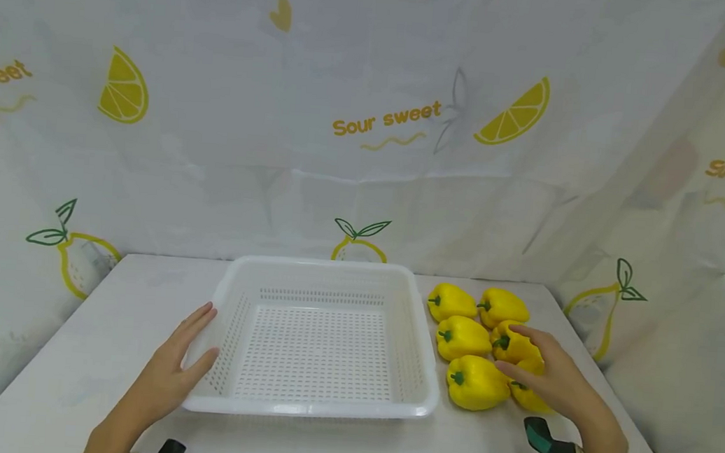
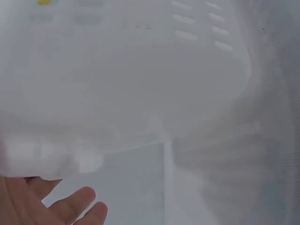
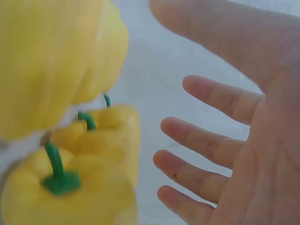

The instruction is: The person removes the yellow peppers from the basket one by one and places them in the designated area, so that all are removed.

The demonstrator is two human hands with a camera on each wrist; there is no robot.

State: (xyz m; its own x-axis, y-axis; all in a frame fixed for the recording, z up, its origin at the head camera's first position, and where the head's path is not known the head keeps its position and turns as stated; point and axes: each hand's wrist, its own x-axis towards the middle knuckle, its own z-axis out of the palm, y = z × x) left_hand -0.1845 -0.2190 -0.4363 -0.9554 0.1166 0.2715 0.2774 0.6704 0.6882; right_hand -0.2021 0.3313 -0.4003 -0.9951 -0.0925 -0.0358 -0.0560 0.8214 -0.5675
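A white plastic basket (image 1: 308, 410) with a slotted floor and sides stands on the table with nothing in it. At its left rim is my left hand (image 1: 168, 373), thumb by the rim and fingers spread along the outer side; contact is unclear. Several yellow bell peppers (image 1: 476, 383) with green stems lie in two columns right of the basket. My right hand (image 1: 558, 382) hovers at the right column, partly covering the peppers there. In the right wrist view its fingers (image 3: 201, 140) are extended and apart, with a gap between them and the bell peppers (image 3: 89, 187).
The white table (image 1: 76, 354) carries the basket and the peppers. Behind it and along the right side hangs a white curtain (image 1: 214, 174) with lemon prints. Dark wrist straps (image 1: 549, 444) show at the cuffs.
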